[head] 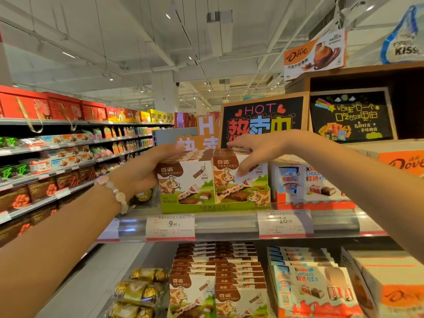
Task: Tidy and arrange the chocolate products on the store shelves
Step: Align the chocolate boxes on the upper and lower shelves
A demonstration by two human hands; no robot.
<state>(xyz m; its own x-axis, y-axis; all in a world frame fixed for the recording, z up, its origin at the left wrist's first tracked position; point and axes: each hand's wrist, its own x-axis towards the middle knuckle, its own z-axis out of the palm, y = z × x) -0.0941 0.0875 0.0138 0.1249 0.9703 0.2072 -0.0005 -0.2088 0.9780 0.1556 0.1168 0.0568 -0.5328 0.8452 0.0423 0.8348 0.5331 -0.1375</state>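
Observation:
Two rows of cow-print Bainuo milk chocolate boxes (pixel 183 180) stand in a green display tray (pixel 215 206) on the upper shelf. My left hand (pixel 142 171), with a bead bracelet on the wrist, is cupped against the left side of the left row. My right hand (pixel 254 152) lies over the top of the right row, its fingers spread flat and its thumb down on the front box face (pixel 229 177). More Bainuo boxes (pixel 195 292) fill the shelf below.
Kinder chocolate boxes (pixel 319 182) stand right of the tray, with orange Dove boxes (pixel 401 161) further right. Price labels (pixel 171 227) line the shelf edge. Gold-wrapped chocolates (pixel 140 292) sit lower left. A black "HOT" sign (pixel 261 120) stands behind. An aisle with stocked shelves runs along the left.

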